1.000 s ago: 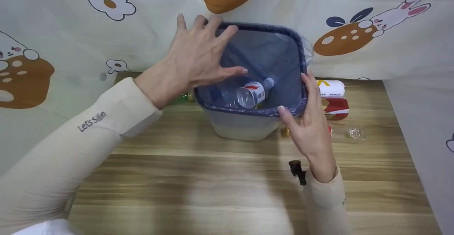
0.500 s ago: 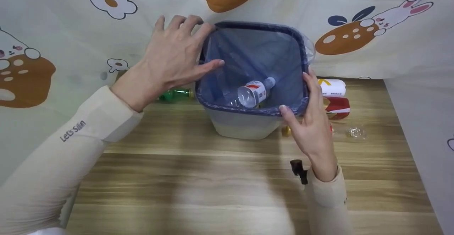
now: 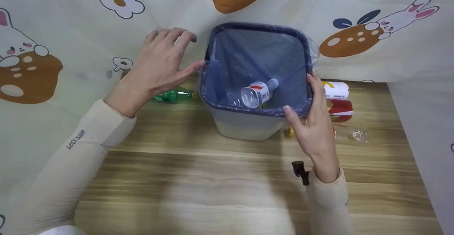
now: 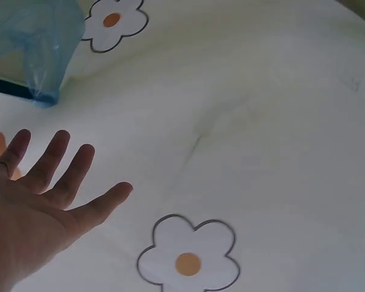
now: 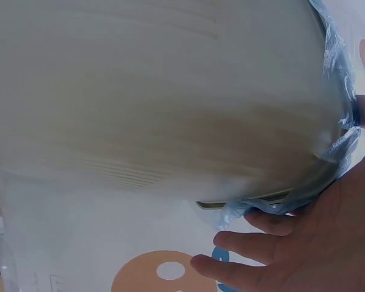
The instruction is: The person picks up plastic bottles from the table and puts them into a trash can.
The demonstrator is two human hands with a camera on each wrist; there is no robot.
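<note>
A pale trash bin [image 3: 244, 128] stands upright near the back of the wooden surface. Its blue liner [image 3: 259, 47] is folded over the rim. Inside lies a clear plastic bottle [image 3: 256, 93] with a white-and-red label; other clear plastic beside it is hard to make out. My right hand [image 3: 315, 132] holds the bin's near right corner, thumb on the front rim and fingers along the right side. To the left, my left hand [image 3: 154, 66] hangs with spread, slightly bent fingers, holding nothing. Its thumb tip comes close to the left rim; contact is unclear.
A green bottle [image 3: 175, 95] lies left of the bin, partly below my left hand. Right of the bin lie a white can [image 3: 336, 89], a red package [image 3: 342, 110] and a clear bottle [image 3: 358, 135] partly behind my right hand. A printed cloth [image 3: 173, 0] hangs behind.
My left hand has moved left from over the bin's opening to outside its left rim, uncovering the green bottle. My right hand has stayed at the bin's corner.
</note>
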